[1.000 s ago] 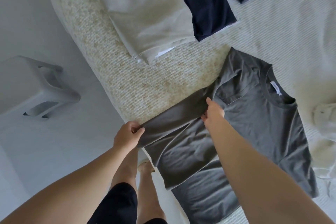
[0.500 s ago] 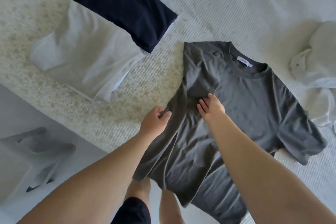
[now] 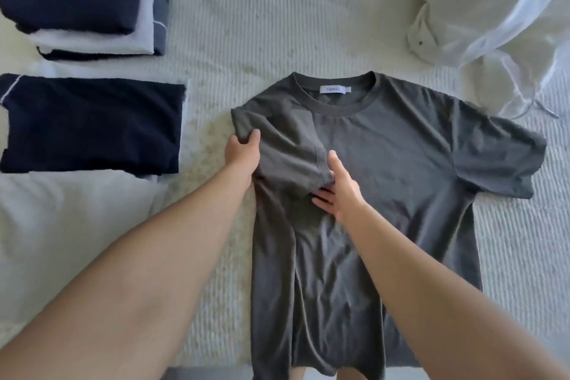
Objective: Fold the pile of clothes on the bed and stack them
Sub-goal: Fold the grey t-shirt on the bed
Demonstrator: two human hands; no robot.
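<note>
White ribbed bedspread (image 3: 277,9) is lying across approx. the whole view, ridges running side to side, w/ a few soft creases showing toward the far end. A cream, rougher-knit patch (image 3: 212,139) is showing in the middle and running down toward the near edge; can't tell if it's a separate blanket or part of the same cover. Along the bottom of the view a thin grey strip of floor (image 3: 191,375) is peeking out, blurred, just past the near edge.

On the bed (image 3: 277,9) I count one grey T-shirt (image 3: 385,163), two folded stacks (image 3: 86,0), one crumpled white heap (image 3: 493,3), and two hands (image 3: 243,157).
</note>
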